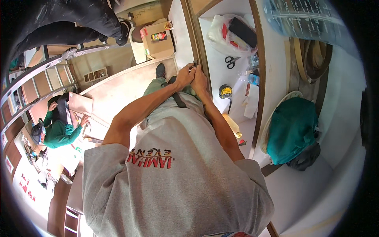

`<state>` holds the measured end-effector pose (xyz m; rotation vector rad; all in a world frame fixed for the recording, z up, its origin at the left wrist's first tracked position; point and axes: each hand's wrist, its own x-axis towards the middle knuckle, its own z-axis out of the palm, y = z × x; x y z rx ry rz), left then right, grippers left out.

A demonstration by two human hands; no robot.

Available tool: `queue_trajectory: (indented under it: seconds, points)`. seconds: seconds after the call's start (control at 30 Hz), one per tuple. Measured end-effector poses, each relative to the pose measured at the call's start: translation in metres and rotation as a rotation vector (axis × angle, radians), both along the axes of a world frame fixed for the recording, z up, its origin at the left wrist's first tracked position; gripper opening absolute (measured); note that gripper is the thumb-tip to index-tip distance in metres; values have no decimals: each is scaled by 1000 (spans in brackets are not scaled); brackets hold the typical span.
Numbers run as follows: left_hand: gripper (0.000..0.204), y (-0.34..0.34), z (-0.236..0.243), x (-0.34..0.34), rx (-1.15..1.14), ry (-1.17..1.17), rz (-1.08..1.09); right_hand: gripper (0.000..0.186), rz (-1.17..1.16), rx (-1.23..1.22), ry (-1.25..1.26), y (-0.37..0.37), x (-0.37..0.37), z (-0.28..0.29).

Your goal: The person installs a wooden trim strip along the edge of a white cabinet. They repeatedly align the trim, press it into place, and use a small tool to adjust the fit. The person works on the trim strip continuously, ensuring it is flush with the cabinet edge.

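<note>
My left hand and my right hand meet in front of me, at the brown edge of a white panel. Both have their fingers closed, the fingertips almost touching. A small dark piece shows at the fingertips against that edge; its kind is too small to make out, and how each hand grips it is hidden. Just right of the hands, on a white surface, lie black-handled scissors and a yellow-and-black tape measure.
A plastic bag and a bottle of yellowish liquid share that surface. Right of it are a green cloth bundle, rolled strips and a clear jug. Leftward stand a cardboard box, a metal ladder and a person in green.
</note>
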<state>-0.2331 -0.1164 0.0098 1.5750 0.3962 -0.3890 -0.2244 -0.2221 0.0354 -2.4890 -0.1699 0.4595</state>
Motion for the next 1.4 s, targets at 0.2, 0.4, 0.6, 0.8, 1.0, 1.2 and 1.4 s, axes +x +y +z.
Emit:
queue_trajectory:
  seconds: [0.2,0.4,0.6,0.8,1.0,1.2,1.4]
  points:
    - [47,5,-5,2,71,-49,-38,22,-42,2,33,6,-1,-1]
    - [46,8,2,4,107,-39,-100,24,-74,-6,48,3,-5,-4]
    - [45,9,-12,9,132,-72,-85,23,-35,-24,43,8,3,-3]
    - [47,5,-17,7,80,-43,-103,26,-95,-29,123,10,1,3]
    - [46,6,-17,10,111,-57,-112,26,-70,-10,40,9,-2,-1]
    - [46,5,-17,11,98,-27,-100,27,-34,-83,81,4,5,-7]
    - [48,0,-20,13,71,16,-74,23,-36,-133,138,4,12,-1]
